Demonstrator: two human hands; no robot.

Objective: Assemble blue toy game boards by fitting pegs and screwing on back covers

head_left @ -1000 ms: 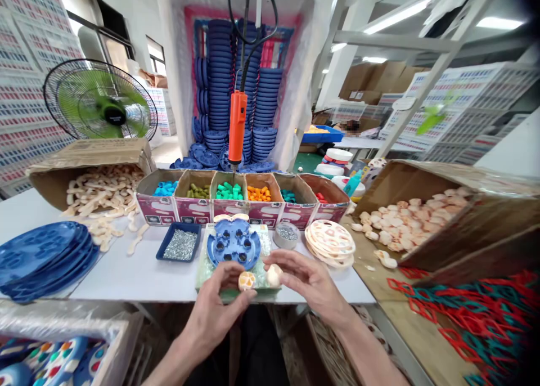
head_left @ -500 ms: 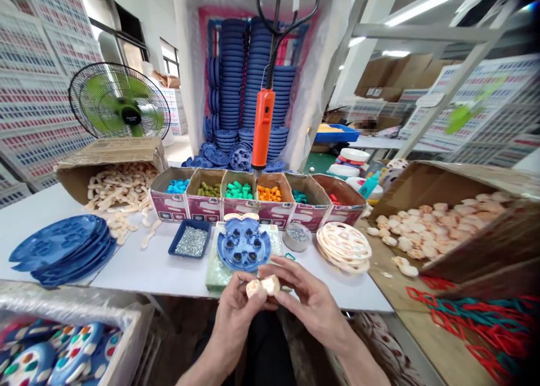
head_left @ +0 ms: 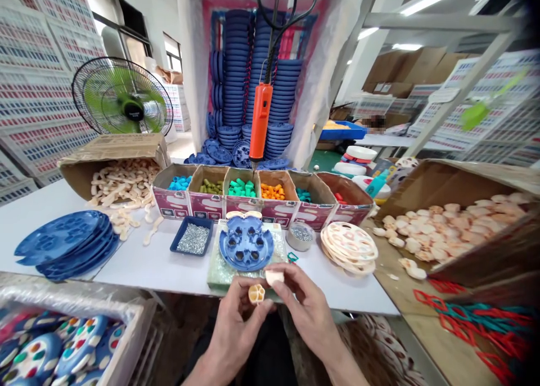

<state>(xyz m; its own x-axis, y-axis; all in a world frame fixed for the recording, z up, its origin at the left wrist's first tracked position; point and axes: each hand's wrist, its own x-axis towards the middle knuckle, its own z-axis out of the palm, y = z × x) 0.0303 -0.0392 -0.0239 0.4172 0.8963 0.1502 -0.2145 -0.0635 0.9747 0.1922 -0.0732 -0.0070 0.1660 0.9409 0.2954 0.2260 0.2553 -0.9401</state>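
Observation:
My left hand point(head_left: 237, 313) pinches a small cream plastic piece point(head_left: 256, 294), its hollow ribbed side turned toward me. In my right hand point(head_left: 304, 296) is a second cream plastic piece point(head_left: 274, 277), held between thumb and fingers and showing a smooth pale face. The two pieces are apart, just in front of the table's near edge. Beyond them a round blue plastic shell point(head_left: 246, 244) with several dark holes lies on a green-sided pad point(head_left: 217, 276). A cream curved part rests along the shell's far edge. A small teal ring point(head_left: 292, 257) sits right of the pad.
An orange electric screwdriver point(head_left: 260, 121) hangs over a row of cardboard bins point(head_left: 215, 205) with coloured pieces. Screws fill a blue tray point(head_left: 190, 237) and a round tub point(head_left: 300, 237). Blue plates point(head_left: 63, 237) lie left, cream discs point(head_left: 349, 245) right. Cardboard boxes point(head_left: 476, 228) flank the table.
The two cream pieces, close together before, are now separated. The right hand's piece has risen slightly, and the left hand's piece shows its ribbed hollow side. The view has shifted slightly.

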